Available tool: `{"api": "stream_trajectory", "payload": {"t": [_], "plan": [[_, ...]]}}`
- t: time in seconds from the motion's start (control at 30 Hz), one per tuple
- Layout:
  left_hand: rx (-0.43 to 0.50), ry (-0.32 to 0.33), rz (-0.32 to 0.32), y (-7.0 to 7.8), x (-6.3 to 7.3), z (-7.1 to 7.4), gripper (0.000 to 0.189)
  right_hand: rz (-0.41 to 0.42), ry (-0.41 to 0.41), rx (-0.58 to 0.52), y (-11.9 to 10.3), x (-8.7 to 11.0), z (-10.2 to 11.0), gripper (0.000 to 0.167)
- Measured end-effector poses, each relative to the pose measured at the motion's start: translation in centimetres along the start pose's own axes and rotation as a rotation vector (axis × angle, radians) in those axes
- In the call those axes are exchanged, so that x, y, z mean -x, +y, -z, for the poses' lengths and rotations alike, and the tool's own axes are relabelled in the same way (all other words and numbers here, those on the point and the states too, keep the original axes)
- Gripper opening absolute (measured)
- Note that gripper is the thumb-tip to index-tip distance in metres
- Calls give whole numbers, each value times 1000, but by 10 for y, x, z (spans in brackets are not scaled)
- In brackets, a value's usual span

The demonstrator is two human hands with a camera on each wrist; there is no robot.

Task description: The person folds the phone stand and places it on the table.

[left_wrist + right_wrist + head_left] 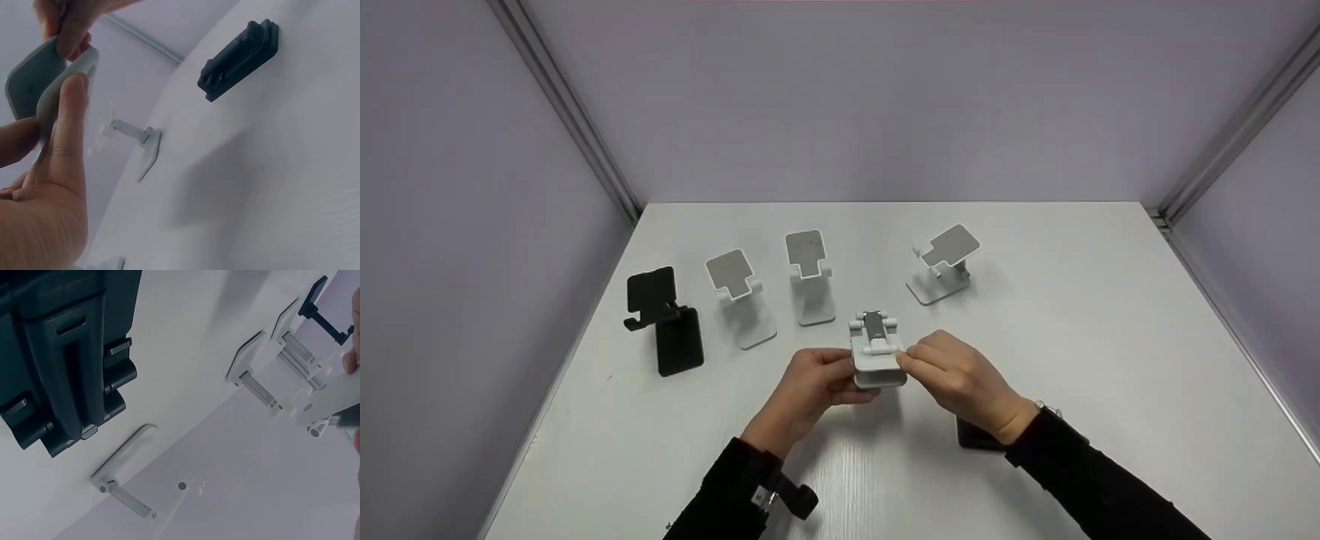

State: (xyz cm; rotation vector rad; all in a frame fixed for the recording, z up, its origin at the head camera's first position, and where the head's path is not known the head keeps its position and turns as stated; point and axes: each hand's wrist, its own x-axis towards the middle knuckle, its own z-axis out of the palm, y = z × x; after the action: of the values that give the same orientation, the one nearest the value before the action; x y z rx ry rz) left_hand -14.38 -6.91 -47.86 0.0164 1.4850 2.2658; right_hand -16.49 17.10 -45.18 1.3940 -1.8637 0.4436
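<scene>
"So, where are the edges, and what borders the working room?"

"From my remote seat, I see a white tabletop (1117, 352) meeting a pale back wall (847, 105) at its far edge. The left hand (814, 379) and right hand (960, 375) are well apart from the side edges. Beyond them stand three white stands: one left (753, 322), one beside it (814, 301), one farther right (952, 246). An unfolded black stand (680, 343) is nearest the left edge. A folded black stand (978, 435) lies near, partly hidden beneath the right wrist."

"And the thing being handled?"

"I see a partly folded white stand (877, 363) between the hands, raised above the tabletop, a gap between its plates. The left hand grips its left side; the right hand pinches its right edge."
</scene>
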Motion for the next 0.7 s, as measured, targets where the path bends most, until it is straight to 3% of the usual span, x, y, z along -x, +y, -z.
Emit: {"api": "stream_trajectory", "payload": {"t": [0.33,0.53,0.7], "plan": [[51,-12,9,0,-1,1,47,8,-12,21,0,2,1,20],[51,-4,14,0,-2,1,44,39,-34,45,0,5,0,14],[47,3,14,0,-2,2,40,28,-19,-5,1,7,-1,14]]}}
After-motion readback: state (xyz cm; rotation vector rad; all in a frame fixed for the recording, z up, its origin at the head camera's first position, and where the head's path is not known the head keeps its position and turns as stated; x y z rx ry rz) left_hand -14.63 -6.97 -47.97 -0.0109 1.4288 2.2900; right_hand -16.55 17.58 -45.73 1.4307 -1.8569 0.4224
